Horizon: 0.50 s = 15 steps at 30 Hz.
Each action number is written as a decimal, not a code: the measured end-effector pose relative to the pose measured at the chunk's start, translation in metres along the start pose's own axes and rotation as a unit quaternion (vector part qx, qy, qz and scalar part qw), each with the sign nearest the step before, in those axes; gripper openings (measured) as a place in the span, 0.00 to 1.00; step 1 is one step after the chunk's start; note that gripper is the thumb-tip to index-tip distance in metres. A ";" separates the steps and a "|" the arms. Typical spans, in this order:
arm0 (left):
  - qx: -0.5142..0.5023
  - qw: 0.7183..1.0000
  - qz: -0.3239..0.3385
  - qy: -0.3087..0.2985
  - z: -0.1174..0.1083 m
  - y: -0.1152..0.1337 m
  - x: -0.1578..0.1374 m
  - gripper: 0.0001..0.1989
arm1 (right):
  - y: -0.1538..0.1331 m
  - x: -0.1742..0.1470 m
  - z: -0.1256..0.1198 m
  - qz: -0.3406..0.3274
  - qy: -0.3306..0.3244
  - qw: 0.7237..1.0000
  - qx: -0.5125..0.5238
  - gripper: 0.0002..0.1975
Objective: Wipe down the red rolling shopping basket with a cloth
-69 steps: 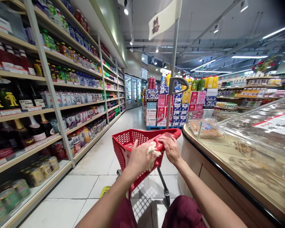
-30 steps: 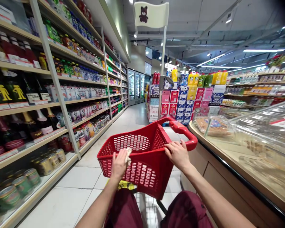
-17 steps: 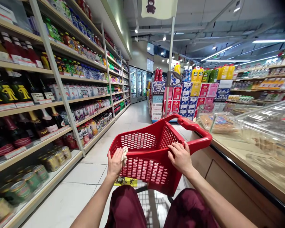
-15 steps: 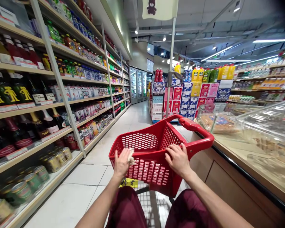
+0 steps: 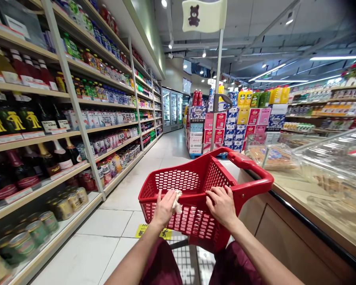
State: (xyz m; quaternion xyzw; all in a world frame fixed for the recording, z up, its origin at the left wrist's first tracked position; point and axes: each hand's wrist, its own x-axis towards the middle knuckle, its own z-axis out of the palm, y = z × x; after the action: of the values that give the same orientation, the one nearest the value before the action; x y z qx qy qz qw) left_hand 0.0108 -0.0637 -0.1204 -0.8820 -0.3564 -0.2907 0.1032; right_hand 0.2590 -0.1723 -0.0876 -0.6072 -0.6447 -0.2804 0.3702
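Observation:
A red plastic shopping cart [image 5: 192, 221] with perforated sides stands in front of my knees, its near long side towards me. My left hand [image 5: 165, 208] presses a crumpled whitish cloth [image 5: 177, 202] against the near rim, left of the middle. The cloth sticks out on the thumb side and the rest is hidden under the fingers. Further right, my right hand [image 5: 221, 206] is closed over the same rim, close to where it rises to the handle [image 5: 252, 168]. I see no goods inside the basket.
Shelves of bottles and cans [image 5: 103, 107] line the left. A glass display counter [image 5: 308, 174] with packaged food stands close on the right. Ahead are stacked drink cartons [image 5: 216, 130] and glass-door fridges [image 5: 171, 105]. A pole with a bear flag [image 5: 204, 16] rises behind the cart.
My left hand has slid right along the rim with the cloth. My right hand keeps its grip on the rim. The view has shifted slightly.

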 end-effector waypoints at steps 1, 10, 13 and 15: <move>-0.006 1.000 0.013 -0.001 0.000 0.000 0.001 0.21 | 0.000 -0.001 -0.001 -0.007 0.000 1.000 0.004 0.11; 0.024 0.987 -0.159 0.023 0.003 -0.031 -0.015 0.22 | -0.003 -0.005 0.000 0.026 0.040 0.998 0.036 0.11; -0.004 0.999 -0.046 -0.005 0.007 -0.014 -0.003 0.21 | -0.006 -0.006 -0.001 0.024 0.039 0.998 0.047 0.11; -0.002 0.997 -0.074 -0.002 0.003 -0.021 -0.003 0.21 | -0.010 -0.007 -0.002 0.014 0.035 0.998 0.056 0.12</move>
State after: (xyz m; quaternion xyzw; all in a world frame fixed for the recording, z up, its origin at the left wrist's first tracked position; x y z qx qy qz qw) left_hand -0.0038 -0.0491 -0.1246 -0.8541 -0.4202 -0.2963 0.0786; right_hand 0.2498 -0.1792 -0.0916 -0.5842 -0.6379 -0.2598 0.4294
